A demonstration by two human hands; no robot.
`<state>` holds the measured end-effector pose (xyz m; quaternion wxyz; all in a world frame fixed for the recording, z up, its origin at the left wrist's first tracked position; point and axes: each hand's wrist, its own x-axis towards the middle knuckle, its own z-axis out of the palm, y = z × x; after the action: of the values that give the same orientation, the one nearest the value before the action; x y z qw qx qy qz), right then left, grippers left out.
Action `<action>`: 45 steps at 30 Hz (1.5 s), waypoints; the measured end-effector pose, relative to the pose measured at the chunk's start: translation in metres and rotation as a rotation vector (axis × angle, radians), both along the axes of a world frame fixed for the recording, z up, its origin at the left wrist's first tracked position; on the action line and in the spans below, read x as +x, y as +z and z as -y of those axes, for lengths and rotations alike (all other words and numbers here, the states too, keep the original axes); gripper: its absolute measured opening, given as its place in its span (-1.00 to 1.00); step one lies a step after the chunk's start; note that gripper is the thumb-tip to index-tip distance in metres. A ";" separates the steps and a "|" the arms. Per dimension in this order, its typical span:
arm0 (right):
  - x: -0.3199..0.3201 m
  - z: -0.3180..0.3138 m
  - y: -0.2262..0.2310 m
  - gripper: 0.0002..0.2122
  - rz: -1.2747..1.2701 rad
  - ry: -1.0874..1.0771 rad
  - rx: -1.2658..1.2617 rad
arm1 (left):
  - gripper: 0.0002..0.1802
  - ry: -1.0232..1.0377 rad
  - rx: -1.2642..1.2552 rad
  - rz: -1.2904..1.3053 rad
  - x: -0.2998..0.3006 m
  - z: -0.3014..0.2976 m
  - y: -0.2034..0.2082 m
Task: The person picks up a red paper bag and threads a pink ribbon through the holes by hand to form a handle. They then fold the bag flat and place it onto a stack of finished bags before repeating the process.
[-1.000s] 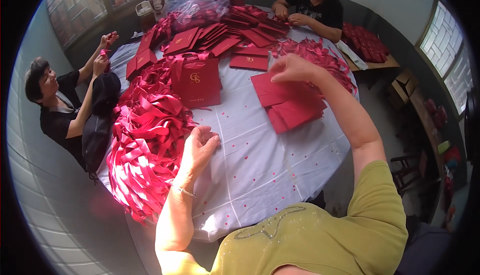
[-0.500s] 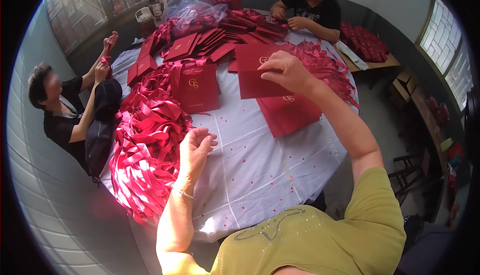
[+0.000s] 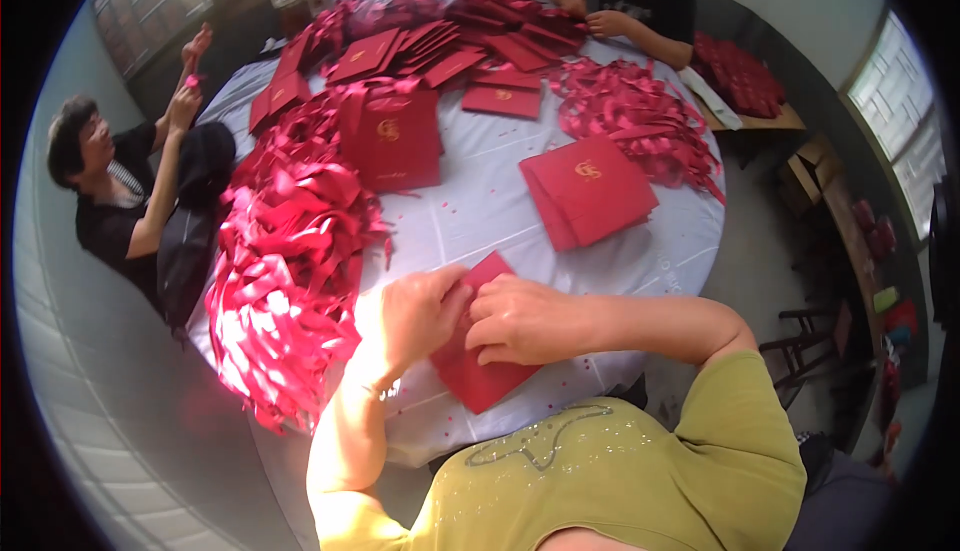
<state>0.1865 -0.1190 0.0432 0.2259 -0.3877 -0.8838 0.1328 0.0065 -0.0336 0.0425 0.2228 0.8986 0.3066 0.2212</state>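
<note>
A flat red paper bag [image 3: 478, 376] lies at the near edge of the round table [image 3: 480, 211], which has a white cloth. My left hand [image 3: 418, 316] grips its left edge. My right hand [image 3: 525, 319] presses on top of it with fingers curled on the upper part. Most of the bag's upper half is hidden under both hands. A stack of the same red bags with gold emblems [image 3: 587, 188] lies farther out to the right.
A big heap of red ribbons [image 3: 285, 271] covers the table's left side, another ribbon pile [image 3: 630, 111] sits far right. More red bags [image 3: 392, 136] stand mid-table. One person [image 3: 120, 191] sits at left, another [image 3: 640, 1] at the far side.
My right hand has carried one red bag from the stack near the table's middle back to the near edge. My left hand has closed onto it.
</note>
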 end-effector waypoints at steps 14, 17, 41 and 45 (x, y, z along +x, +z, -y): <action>0.056 -0.017 0.033 -0.86 -0.401 -0.101 0.000 | -0.73 0.143 -0.197 0.095 0.017 0.016 -0.025; 0.125 -0.061 0.067 -0.90 -0.490 -0.608 0.111 | -0.74 0.128 -0.215 0.066 0.018 0.015 -0.031; 0.245 -0.065 0.125 -0.81 -1.061 -0.784 0.433 | -0.72 -0.039 -0.560 -0.030 0.014 0.013 -0.015; 0.173 0.002 0.145 -0.86 -0.400 -0.894 0.682 | -0.67 -0.081 -0.643 -0.033 0.010 0.017 -0.022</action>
<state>0.3600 -0.1206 0.1885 0.5337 -0.5951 -0.5680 -0.1960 0.0163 -0.0505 0.0200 0.4989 0.7970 0.3284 0.0896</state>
